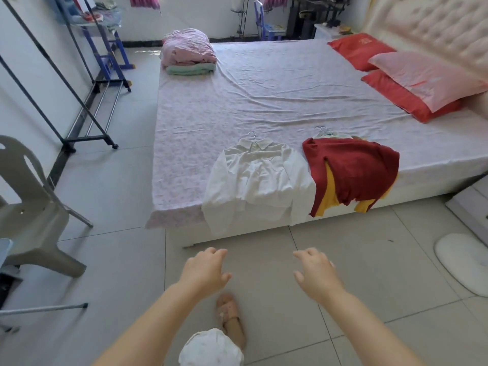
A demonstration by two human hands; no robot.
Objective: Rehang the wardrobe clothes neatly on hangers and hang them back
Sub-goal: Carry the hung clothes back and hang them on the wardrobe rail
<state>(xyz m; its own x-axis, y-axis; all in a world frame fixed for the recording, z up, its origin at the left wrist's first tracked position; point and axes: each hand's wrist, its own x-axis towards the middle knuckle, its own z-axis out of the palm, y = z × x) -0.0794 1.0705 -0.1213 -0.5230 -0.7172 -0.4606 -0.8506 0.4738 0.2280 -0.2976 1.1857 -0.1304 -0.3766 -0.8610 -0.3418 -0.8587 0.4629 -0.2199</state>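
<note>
Hovering empty: left hand (pixel 204 270); right hand (pixel 315 273)

Colours: shirt (pixel 260 178) was plain white. Top (pixel 353 167) beside it was dark red, yellow garment (pixel 327 198) under it. Bed sheet (pixel 264 101) was pale pink with a faint small floral print. Pillows (pixel 359 50) were red, top pillow (pixel 427 80) light pink. Quilt (pixel 187 48) pink, blanket (pixel 190 69) below it mint green. Floor tiles (pixel 118 180) light grey, chair (pixel 34 215) grey, clothes rack (pixel 87 140) black, shelf frame (pixel 123 52) blue, headboard (pixel 435 30) cream, sandal (pixel 228 310) tan-pink.
</note>
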